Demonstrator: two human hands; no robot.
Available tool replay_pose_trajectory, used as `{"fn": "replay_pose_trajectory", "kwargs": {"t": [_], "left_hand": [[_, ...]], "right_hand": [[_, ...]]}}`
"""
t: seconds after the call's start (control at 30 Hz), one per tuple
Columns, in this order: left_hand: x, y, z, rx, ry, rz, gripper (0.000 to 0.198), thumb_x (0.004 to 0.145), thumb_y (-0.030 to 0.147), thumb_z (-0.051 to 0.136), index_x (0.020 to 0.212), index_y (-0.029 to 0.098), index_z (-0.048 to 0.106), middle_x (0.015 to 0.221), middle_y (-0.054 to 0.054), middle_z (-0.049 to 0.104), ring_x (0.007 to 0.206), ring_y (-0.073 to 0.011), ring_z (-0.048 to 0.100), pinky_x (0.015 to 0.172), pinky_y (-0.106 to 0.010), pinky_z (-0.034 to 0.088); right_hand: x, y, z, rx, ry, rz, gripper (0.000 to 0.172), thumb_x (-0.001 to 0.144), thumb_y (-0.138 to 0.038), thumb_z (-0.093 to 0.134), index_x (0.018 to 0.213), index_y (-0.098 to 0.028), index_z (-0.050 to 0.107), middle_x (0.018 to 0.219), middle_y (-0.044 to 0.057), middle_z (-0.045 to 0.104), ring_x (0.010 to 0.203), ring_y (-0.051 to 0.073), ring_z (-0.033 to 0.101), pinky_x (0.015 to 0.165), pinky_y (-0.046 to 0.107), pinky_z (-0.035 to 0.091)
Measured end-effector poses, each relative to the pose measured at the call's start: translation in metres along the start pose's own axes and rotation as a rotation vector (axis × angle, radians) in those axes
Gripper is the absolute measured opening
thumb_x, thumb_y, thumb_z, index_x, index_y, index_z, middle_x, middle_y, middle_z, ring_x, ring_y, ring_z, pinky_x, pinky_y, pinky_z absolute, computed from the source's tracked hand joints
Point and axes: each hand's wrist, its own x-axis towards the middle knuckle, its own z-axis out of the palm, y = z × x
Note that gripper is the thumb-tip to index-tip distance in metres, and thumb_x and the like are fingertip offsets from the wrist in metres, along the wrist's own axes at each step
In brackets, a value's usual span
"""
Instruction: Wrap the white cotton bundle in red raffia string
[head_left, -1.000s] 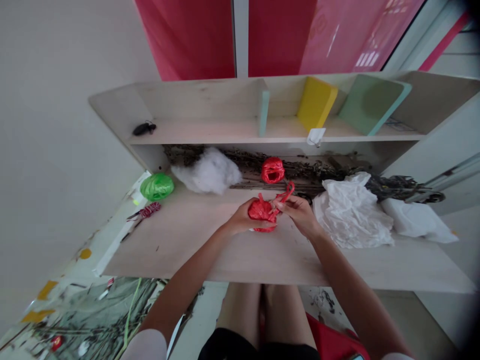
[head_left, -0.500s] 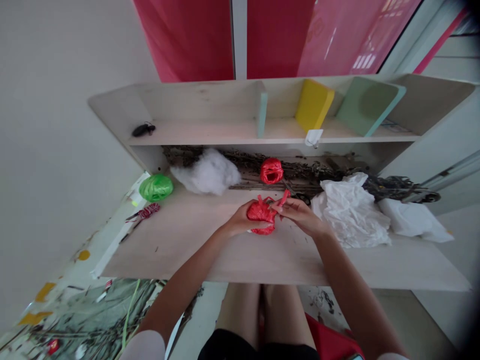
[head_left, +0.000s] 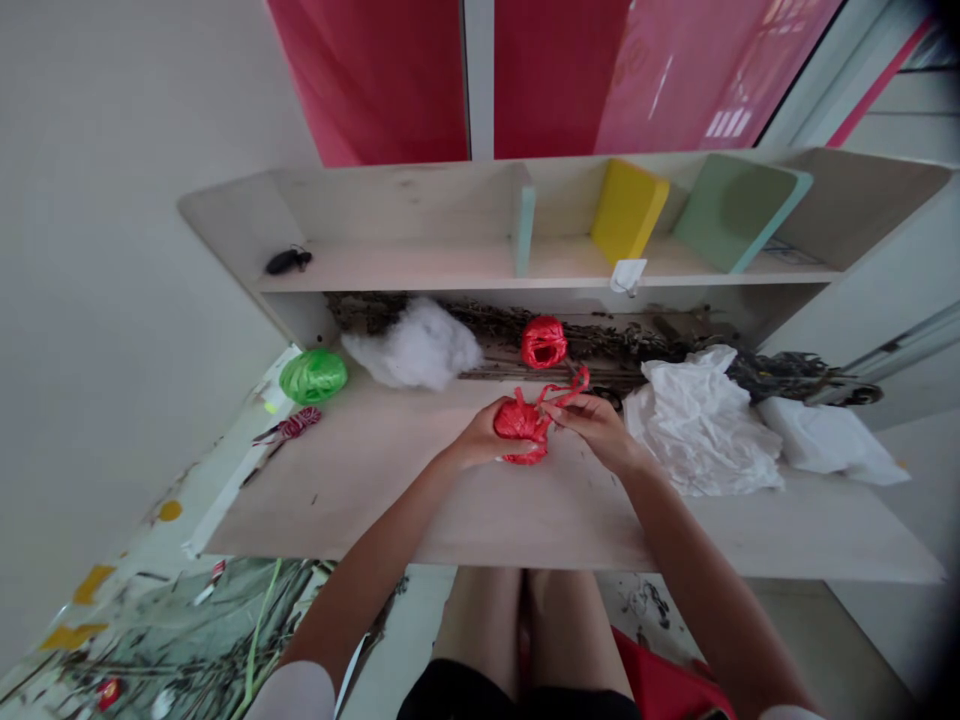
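A bundle of red plastic twine (head_left: pixel 520 425) is held just above the desk's middle. My left hand (head_left: pixel 480 437) wraps round its left side. On the bundle's right, my right hand (head_left: pixel 589 420) pinches a loose strand of the twine, which loops up over the fingers. Behind my hands lies a second red twine ball (head_left: pixel 544 342) with a hollow centre. The black handle of what looks like scissors (head_left: pixel 611 398) shows beside my right hand, partly hidden.
Left on the desk (head_left: pixel 360 510) are a green twine ball (head_left: pixel 313 376), a striped red-and-white bundle (head_left: pixel 300 422) and white stuffing (head_left: pixel 424 345). Crumpled white plastic bags (head_left: pixel 705 425) lie at the right. Dried stems (head_left: pixel 607 340) run along the back under the shelf (head_left: pixel 405 265).
My right hand has shifted slightly left, closer to the bundle. The loose strand now forms a bigger loop above the fingers. My left hand keeps its hold.
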Motion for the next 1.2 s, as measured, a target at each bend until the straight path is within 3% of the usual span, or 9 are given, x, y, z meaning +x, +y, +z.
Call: {"fn": "replay_pose_trajectory", "kwargs": {"t": [0.2, 0.33, 0.5, 0.83, 1.03, 1.2], "left_hand": [[-0.002, -0.003, -0.001, 0.058, -0.081, -0.01, 0.064, 0.05, 0.032, 0.089, 0.105, 0.015, 0.06, 0.098, -0.006, 0.066, 0.089, -0.0183, 0.062, 0.082, -0.032, 0.05], [-0.007, 0.004, -0.002, 0.039, -0.149, -0.018, 0.066, 0.052, 0.032, 0.088, 0.109, 0.015, 0.06, 0.101, -0.007, 0.066, 0.091, -0.0188, 0.062, 0.083, -0.032, 0.051], [-0.011, 0.011, -0.001, 0.009, -0.149, -0.049, 0.069, 0.049, 0.029, 0.089, 0.111, 0.014, 0.06, 0.1, -0.008, 0.068, 0.088, -0.0199, 0.064, 0.081, -0.033, 0.052], [-0.017, 0.017, 0.001, 0.025, -0.248, -0.085, 0.065, 0.051, 0.028, 0.088, 0.108, 0.013, 0.061, 0.103, -0.01, 0.068, 0.091, -0.0206, 0.064, 0.084, -0.035, 0.052], [-0.018, 0.02, 0.001, 0.074, -0.26, -0.081, 0.066, 0.049, 0.026, 0.088, 0.109, 0.014, 0.062, 0.103, -0.009, 0.067, 0.092, -0.0208, 0.063, 0.086, -0.035, 0.051], [-0.018, 0.021, -0.001, -0.042, -0.229, -0.067, 0.067, 0.047, 0.023, 0.089, 0.109, 0.016, 0.063, 0.103, -0.006, 0.067, 0.093, -0.0196, 0.063, 0.088, -0.035, 0.05]], "right_hand": [[0.003, 0.002, -0.004, 0.083, 0.172, -0.029, 0.036, 0.06, -0.053, 0.082, 0.062, -0.02, 0.067, 0.068, 0.001, 0.068, 0.06, 0.012, 0.055, 0.063, 0.028, 0.046], [0.003, 0.002, -0.003, 0.106, 0.181, -0.004, 0.036, 0.057, -0.052, 0.084, 0.062, -0.021, 0.066, 0.068, 0.0, 0.068, 0.057, 0.011, 0.052, 0.06, 0.027, 0.044], [0.005, 0.004, -0.003, 0.165, 0.219, 0.008, 0.036, 0.056, -0.051, 0.084, 0.063, -0.02, 0.066, 0.065, 0.0, 0.065, 0.054, 0.009, 0.047, 0.056, 0.026, 0.04], [0.006, 0.003, -0.001, 0.264, 0.244, 0.021, 0.035, 0.052, -0.045, 0.087, 0.061, -0.019, 0.065, 0.066, -0.001, 0.066, 0.054, 0.008, 0.048, 0.054, 0.024, 0.039], [0.005, 0.006, 0.003, 0.214, 0.293, 0.024, 0.034, 0.055, -0.048, 0.085, 0.063, -0.019, 0.068, 0.063, 0.001, 0.066, 0.054, 0.009, 0.049, 0.054, 0.025, 0.04], [0.008, 0.01, 0.004, 0.128, 0.359, 0.108, 0.039, 0.049, -0.048, 0.086, 0.066, -0.017, 0.072, 0.065, 0.002, 0.067, 0.055, 0.009, 0.051, 0.055, 0.025, 0.041]]}}
